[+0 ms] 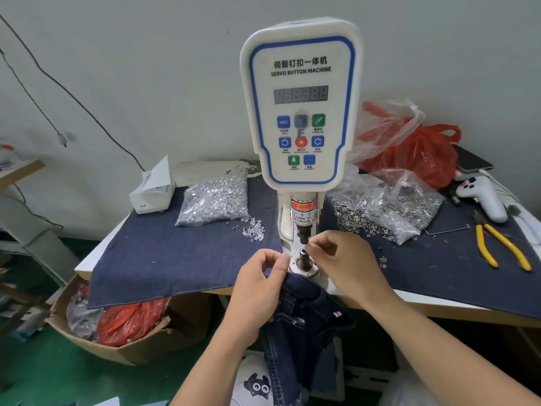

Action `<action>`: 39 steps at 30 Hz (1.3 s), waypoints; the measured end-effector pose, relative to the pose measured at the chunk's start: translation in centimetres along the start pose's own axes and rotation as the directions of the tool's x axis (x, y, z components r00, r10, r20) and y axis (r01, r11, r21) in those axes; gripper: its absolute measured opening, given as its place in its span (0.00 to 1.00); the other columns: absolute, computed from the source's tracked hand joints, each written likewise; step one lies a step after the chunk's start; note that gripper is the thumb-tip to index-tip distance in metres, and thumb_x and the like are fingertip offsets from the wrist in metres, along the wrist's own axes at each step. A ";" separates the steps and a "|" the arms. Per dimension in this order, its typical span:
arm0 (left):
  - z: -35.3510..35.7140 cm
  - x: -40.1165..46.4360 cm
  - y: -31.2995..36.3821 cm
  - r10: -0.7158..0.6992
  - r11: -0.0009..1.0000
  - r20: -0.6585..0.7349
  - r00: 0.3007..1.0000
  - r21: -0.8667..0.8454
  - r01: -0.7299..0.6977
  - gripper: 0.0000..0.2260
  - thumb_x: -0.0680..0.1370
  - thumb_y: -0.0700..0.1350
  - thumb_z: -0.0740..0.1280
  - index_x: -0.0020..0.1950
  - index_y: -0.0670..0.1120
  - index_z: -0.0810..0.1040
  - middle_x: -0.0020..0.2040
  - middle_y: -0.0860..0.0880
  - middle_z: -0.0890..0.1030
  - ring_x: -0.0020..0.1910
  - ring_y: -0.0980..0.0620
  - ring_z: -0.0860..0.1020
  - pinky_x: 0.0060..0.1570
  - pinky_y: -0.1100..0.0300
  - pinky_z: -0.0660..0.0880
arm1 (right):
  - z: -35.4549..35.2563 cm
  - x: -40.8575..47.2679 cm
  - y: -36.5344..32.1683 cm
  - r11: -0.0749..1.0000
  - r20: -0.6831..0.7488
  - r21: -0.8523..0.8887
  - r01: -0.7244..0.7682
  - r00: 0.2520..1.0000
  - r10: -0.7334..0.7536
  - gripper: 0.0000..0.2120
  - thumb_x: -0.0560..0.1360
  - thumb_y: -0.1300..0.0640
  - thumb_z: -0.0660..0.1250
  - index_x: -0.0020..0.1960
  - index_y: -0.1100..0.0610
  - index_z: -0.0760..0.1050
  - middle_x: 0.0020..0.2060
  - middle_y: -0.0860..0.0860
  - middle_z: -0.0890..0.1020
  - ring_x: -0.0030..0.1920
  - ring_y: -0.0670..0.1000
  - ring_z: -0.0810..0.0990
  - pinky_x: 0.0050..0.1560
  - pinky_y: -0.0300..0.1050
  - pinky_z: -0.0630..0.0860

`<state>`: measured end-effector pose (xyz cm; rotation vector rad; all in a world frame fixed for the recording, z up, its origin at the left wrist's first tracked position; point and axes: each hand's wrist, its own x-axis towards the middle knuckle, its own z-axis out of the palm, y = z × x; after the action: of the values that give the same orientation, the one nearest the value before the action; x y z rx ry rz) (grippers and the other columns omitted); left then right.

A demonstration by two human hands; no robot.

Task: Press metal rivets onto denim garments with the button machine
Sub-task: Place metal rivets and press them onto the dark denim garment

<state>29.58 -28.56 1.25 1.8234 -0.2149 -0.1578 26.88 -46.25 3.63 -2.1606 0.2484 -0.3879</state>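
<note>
A dark blue denim garment [295, 326] hangs off the front edge of the bench [439, 307], its top edge lifted up to the round metal base of the lower die [303, 260] of the white servo button machine [300, 106]. The left hand [260, 284] grips that top edge, fingers [282, 266] curled around the fold just left of the die. The right hand [348, 259] sits just right of the die, its thumb and forefinger pinched together at the die's top; whatever tiny piece they hold is too small to make out. The machine's black upper punch [303, 232] hangs directly above, apart from the die. Two sheets of flat blue denim cloth cover the bench, one [175, 253] on the left and one [445, 265] on the right of the machine. On the left sheet lies one clear plastic bag of silver tack-shaped rivet pieces [215, 199], with a small spill of loose pieces [253, 230] beside it, and one white tissue box [152, 191] behind. On the right sheet lie clear bags of small ring-shaped metal pieces [386, 212], one pair of yellow-handled pliers [500, 247], one white game controller [483, 197], and red plastic bags [415, 153] near the wall. On the green floor at left, one brown cardboard box [128, 338] holds more red and clear bags.
</note>
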 end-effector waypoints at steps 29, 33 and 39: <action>-0.8 0.0 0.9 -0.089 0.992 -0.003 0.996 -0.092 0.088 0.11 0.83 0.58 0.67 0.50 0.52 0.81 0.41 0.55 0.85 0.39 0.61 0.81 0.40 0.64 0.75 | -0.4 0.9 -0.4 0.937 0.069 -0.280 0.210 0.978 -0.198 0.05 0.79 0.51 0.73 0.48 0.53 0.85 0.37 0.43 0.83 0.39 0.45 0.80 0.46 0.43 0.76; -0.9 -0.1 1.1 -0.114 0.983 0.026 0.993 -0.145 0.117 0.11 0.84 0.57 0.67 0.51 0.52 0.81 0.42 0.52 0.86 0.41 0.56 0.84 0.43 0.59 0.79 | -0.6 0.3 -0.4 0.945 0.024 -0.258 0.200 0.979 -0.201 0.06 0.79 0.51 0.71 0.51 0.52 0.84 0.40 0.42 0.83 0.41 0.42 0.81 0.48 0.40 0.77; -1.3 -0.2 1.6 -0.122 0.912 0.144 0.982 -0.374 0.168 0.11 0.83 0.57 0.68 0.46 0.52 0.82 0.41 0.49 0.85 0.38 0.54 0.82 0.36 0.62 0.78 | -1.1 -4.0 0.4 0.989 0.203 0.088 0.119 0.970 -0.135 0.16 0.72 0.33 0.69 0.55 0.40 0.76 0.50 0.33 0.82 0.52 0.36 0.80 0.52 0.30 0.74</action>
<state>29.58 -27.67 3.10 1.4370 -0.1197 -0.3870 22.73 -46.06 3.21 -2.1288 -0.0223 -0.2359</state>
